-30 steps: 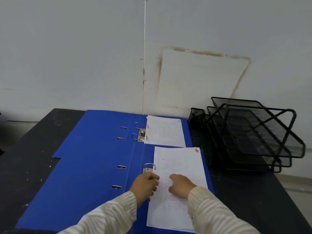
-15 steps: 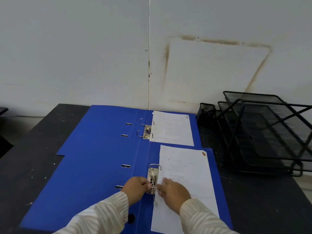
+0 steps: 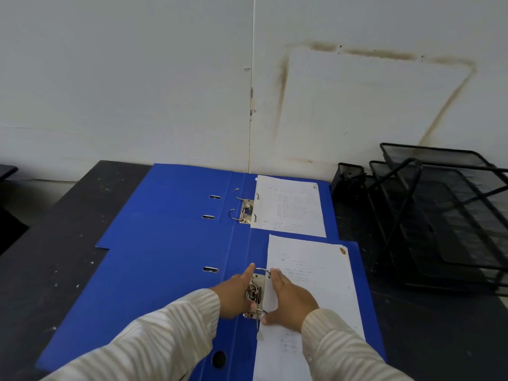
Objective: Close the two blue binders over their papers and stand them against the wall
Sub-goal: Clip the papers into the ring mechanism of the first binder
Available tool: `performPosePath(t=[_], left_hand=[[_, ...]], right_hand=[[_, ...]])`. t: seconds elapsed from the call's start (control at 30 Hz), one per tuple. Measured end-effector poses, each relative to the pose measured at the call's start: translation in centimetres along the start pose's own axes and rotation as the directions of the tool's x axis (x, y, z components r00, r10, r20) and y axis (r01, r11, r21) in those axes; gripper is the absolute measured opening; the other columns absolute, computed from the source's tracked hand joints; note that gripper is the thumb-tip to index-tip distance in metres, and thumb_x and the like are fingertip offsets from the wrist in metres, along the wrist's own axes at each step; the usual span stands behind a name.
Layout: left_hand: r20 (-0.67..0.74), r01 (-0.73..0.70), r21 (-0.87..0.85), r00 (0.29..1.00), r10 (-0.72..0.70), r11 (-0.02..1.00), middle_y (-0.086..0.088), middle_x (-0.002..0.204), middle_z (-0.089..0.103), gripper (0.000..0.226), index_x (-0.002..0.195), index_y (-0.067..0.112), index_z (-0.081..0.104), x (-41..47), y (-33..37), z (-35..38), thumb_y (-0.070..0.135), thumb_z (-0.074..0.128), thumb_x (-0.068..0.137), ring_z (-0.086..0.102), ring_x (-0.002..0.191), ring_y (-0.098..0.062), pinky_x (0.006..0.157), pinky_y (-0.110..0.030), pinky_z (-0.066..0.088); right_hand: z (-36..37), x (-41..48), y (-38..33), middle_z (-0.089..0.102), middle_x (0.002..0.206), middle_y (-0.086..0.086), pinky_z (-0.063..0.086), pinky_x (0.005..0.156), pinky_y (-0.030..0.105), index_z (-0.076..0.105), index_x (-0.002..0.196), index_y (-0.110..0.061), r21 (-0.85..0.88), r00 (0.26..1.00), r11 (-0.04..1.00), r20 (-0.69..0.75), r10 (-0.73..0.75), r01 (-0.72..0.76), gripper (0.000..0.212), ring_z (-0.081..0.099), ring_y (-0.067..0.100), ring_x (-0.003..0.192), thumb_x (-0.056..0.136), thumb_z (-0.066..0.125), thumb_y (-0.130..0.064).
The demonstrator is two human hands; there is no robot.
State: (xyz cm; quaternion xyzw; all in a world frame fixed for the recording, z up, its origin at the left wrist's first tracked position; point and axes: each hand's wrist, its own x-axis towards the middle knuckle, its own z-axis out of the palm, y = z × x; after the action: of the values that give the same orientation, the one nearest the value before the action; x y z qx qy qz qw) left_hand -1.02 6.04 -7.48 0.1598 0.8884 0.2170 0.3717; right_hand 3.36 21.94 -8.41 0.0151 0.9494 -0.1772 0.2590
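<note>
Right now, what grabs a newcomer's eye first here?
Two open blue binders, near binder overlapping far binder, fill the black table, papers on their right halves. At the near one's ring mechanism, left hand and right hand work. Black mesh trays sit right, under a stained wall.

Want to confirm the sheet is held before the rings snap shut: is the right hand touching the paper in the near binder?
Touching. The head view shows the right hand lying flat on the paper in the near binder, beside the ring mechanism.
</note>
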Motion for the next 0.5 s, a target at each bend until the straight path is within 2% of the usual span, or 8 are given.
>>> performPosePath(t=[0.2, 0.27, 0.37, 0.43, 0.5], left_hand=[[-0.009, 0.004, 0.212, 1.000, -0.003, 0.977, -0.008, 0.148, 0.040, 0.093, 0.152, 0.025, -0.003, 0.3, 0.9, -1.0, 0.025, 0.064, 0.087, 0.056, 0.118, -0.027, 0.096, -0.041, 0.052], [-0.031, -0.005, 0.175, 0.999, 0.011, 0.985, -0.007, 0.148, 0.039, 0.091, 0.152, 0.026, -0.002, 0.1, 0.6, -0.8, 0.026, 0.062, 0.088, 0.055, 0.120, -0.026, 0.096, -0.041, 0.051], [-0.139, 0.000, 0.068, 0.990, 0.009, 0.998, -0.004, 0.148, 0.037, 0.087, 0.152, 0.028, 0.004, -0.7, -0.6, 0.2, 0.038, 0.062, 0.087, 0.040, 0.133, -0.025, 0.105, -0.043, 0.043], [-0.216, 0.030, 0.059, 0.976, -0.016, 0.998, -0.003, 0.151, 0.032, 0.086, 0.152, 0.025, 0.008, -1.6, -2.4, 0.9, 0.045, 0.060, 0.086, 0.032, 0.139, -0.025, 0.110, -0.043, 0.037], [-0.282, 0.068, 0.157, 0.959, -0.021, 0.985, -0.004, 0.154, 0.026, 0.085, 0.152, 0.021, 0.011, -2.5, -4.6, 1.4, 0.047, 0.058, 0.086, 0.024, 0.143, -0.025, 0.115, -0.042, 0.029]], right_hand=[[0.7, -0.1, 0.1, 0.005, 0.161, -0.006, 0.034, 0.111, 0.033, -0.004, 0.151, -0.026, 0.031, 0.999, 1.000, -0.034, -0.003, 0.004, 0.110, 0.030, 0.018, 0.142, 0.075, 0.072, -0.046], [0.7, -0.2, -0.1, 0.006, 0.161, -0.003, 0.031, 0.114, 0.031, -0.003, 0.151, -0.022, 0.092, 0.999, 0.996, -0.034, -0.005, 0.008, 0.109, 0.025, 0.018, 0.143, 0.076, 0.073, -0.042], [0.5, -0.7, -1.3, 0.011, 0.157, 0.004, 0.028, 0.114, 0.031, -0.002, 0.150, -0.018, 0.262, 0.998, 0.965, -0.065, -0.003, 0.020, 0.108, 0.020, 0.020, 0.142, 0.075, 0.072, -0.041], [0.5, -1.2, -3.3, -0.004, 0.160, 0.004, 0.016, 0.119, 0.039, -0.008, 0.150, -0.021, 0.275, 0.993, 0.961, -0.119, -0.004, 0.037, 0.109, 0.002, 0.024, 0.147, 0.077, 0.068, -0.048], [1.0, -1.2, -5.7, -0.015, 0.159, 0.003, 0.005, 0.121, 0.044, -0.011, 0.150, -0.025, 0.207, 0.986, 0.976, -0.162, -0.030, 0.064, 0.103, -0.012, 0.024, 0.147, 0.081, 0.063, -0.050]])
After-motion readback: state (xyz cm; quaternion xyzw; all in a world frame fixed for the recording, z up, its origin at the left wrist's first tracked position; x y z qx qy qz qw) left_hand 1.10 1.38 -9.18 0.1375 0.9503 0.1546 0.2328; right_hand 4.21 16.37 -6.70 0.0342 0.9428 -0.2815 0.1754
